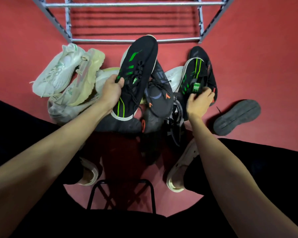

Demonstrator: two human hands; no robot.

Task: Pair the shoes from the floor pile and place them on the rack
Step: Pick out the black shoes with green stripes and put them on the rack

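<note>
My left hand (pixel 111 91) grips a black sneaker with green stripes (pixel 138 66) by its collar, lifted above the floor pile with its toe pointing at the rack. My right hand (pixel 199 103) is closed on the tongue of the matching black and green sneaker (pixel 194 74), which still rests among the pile at the right. Between them lies a dark sneaker with orange marks (pixel 160 93). The metal shoe rack (pixel 136 39) stands just beyond the pile, its bars bare.
Pale white and cream sneakers (pixel 67 76) lie heaped at the left. A grey shoe (pixel 237 116) lies sole-up on the red floor at the right. My feet in white shoes (pixel 181 169) and a black stool frame (pixel 121 194) are below.
</note>
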